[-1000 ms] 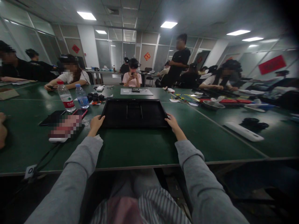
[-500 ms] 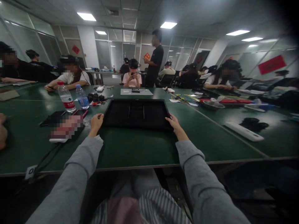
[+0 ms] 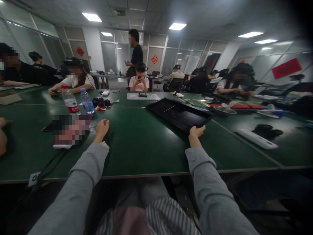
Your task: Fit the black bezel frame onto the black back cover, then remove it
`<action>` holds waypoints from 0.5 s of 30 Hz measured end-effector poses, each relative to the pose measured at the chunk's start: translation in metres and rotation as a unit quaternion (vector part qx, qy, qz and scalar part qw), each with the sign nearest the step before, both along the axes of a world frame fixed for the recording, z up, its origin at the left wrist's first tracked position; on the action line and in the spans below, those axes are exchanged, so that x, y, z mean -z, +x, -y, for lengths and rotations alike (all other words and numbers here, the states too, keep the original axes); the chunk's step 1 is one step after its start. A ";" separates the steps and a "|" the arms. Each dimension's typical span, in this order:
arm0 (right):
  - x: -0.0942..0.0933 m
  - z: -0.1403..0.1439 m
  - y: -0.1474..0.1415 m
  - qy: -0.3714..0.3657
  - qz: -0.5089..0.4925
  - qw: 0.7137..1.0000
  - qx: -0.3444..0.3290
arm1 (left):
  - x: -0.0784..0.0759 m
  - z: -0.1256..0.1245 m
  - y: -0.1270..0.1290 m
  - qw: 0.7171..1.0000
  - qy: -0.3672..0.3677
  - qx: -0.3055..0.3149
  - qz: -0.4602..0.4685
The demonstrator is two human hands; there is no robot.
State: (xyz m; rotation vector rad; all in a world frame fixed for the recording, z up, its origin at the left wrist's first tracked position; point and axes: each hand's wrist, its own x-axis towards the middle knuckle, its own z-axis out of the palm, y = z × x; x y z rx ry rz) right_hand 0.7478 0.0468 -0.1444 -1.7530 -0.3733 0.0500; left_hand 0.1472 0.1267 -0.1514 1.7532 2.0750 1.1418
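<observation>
Right hand grasps near corner of black tray, slewed rightward on green table | left hand released, loosely curled | pivot flat, avoid tipping.

On the dark green worktop we see two clear plastic water bottles, a white oblong device with a black bundle just behind it, a grey sheet, and people seated round the far edge.
</observation>
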 end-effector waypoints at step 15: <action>0.002 0.051 0.038 0.066 0.083 0.978 0.180 | -0.011 0.013 0.006 1.000 -0.008 -0.001 -0.010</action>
